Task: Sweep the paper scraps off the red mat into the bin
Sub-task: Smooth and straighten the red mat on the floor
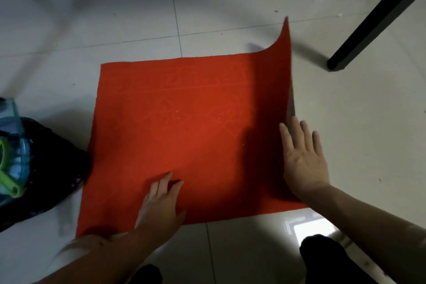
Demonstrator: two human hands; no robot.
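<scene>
Cut off at the left edge: bin [27, 163], lined with a dark glossy bag, holding something blue and green, hard to identify. Just beside it on the pale tiled floor [138, 18], red mat [184, 127], square, felt-like, with a faint embossed pattern. Only a few tiny pale specks on it, too small to identify as paper. Far right corner curled up; right edge lifted. Left hand [161, 203] flat on the near part, fingers spread, gripping nothing. Right hand [304, 159] open at the raised right edge; whether pinching it, cannot tell. Dark table legs [373, 18] at the corners, partly out of frame.
</scene>
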